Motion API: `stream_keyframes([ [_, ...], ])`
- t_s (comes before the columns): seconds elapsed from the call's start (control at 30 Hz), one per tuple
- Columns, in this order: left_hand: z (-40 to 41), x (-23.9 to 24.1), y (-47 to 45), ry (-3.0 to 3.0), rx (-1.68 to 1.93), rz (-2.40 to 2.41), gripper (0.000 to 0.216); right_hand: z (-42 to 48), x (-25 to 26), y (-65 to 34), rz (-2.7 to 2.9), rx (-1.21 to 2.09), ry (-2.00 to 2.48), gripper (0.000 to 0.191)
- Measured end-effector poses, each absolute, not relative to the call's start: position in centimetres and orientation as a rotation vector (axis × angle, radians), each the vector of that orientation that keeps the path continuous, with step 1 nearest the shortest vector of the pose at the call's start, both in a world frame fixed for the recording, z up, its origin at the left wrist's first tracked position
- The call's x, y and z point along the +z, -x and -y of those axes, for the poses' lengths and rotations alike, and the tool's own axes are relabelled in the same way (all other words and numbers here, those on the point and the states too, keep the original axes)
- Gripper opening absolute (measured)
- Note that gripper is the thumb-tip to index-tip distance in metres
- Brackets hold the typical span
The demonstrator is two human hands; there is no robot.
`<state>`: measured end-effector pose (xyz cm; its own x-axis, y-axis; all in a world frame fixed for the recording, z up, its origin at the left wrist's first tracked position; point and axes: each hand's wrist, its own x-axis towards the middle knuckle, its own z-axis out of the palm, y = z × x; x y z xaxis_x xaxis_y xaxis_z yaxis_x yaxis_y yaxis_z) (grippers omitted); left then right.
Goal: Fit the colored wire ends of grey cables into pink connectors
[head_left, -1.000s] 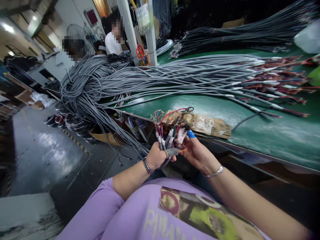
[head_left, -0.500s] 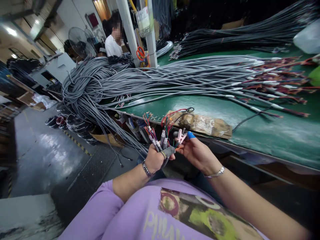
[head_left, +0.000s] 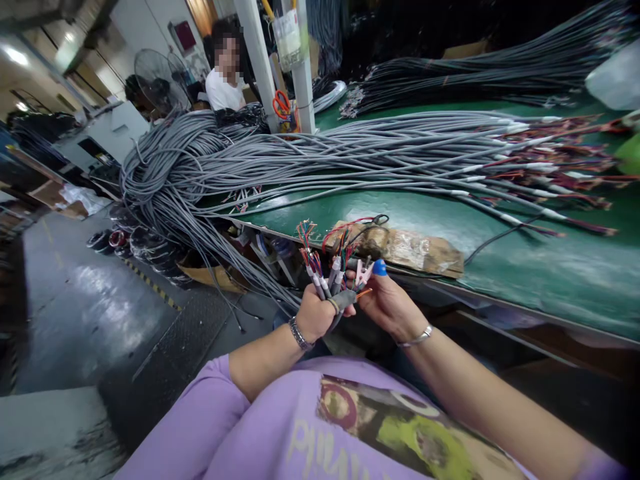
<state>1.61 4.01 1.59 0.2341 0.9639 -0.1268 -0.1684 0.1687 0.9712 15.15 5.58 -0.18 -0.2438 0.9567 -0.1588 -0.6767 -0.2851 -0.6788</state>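
My left hand is closed in a fist round a small bunch of grey cable ends, held upright, with stripped coloured wires fanning out at their tops. A grey cot covers its thumb tip. My right hand, with a blue cot on the forefinger, is closed beside the bunch and pinches one pale wire end at the bunch's right side. Both hands hover just in front of the near edge of the green table.
A big heap of grey cables lies across the table and hangs off its left end. A brown taped pad lies behind my hands. A person in a white shirt sits at the back, near a fan and a pillar.
The bunch first tilted left, then came back upright as my left hand turned. My right hand moved closer to it. The camera view shifted slightly.
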Motion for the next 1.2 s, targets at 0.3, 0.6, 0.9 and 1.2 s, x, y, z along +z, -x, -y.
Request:
stream_keyframes([
  [0.3, -4.0, 1.5, -1.8, -1.101, 0.997, -0.998, 0.036, -5.9, -0.3, -14.8, 0.550, 1.757, 0.652, 0.044],
  [0.6, -3.7, 1.3, -1.4, -1.126, 0.984, -1.005, 0.039, -5.8, -0.9, -15.1, 0.482, 1.703, 0.710, 0.041],
  [0.9, -2.5, 1.8, -0.1, -1.131, 0.955, -1.028, 0.035, -4.7, -0.8, -16.5, 0.463, 1.888, 0.682, 0.042],
  [1.2, -2.0, 2.1, 0.1, -1.173, 0.949, -1.070, 0.037, -2.0, 0.4, -16.2, 0.920, 1.850, 0.855, 0.032],
])
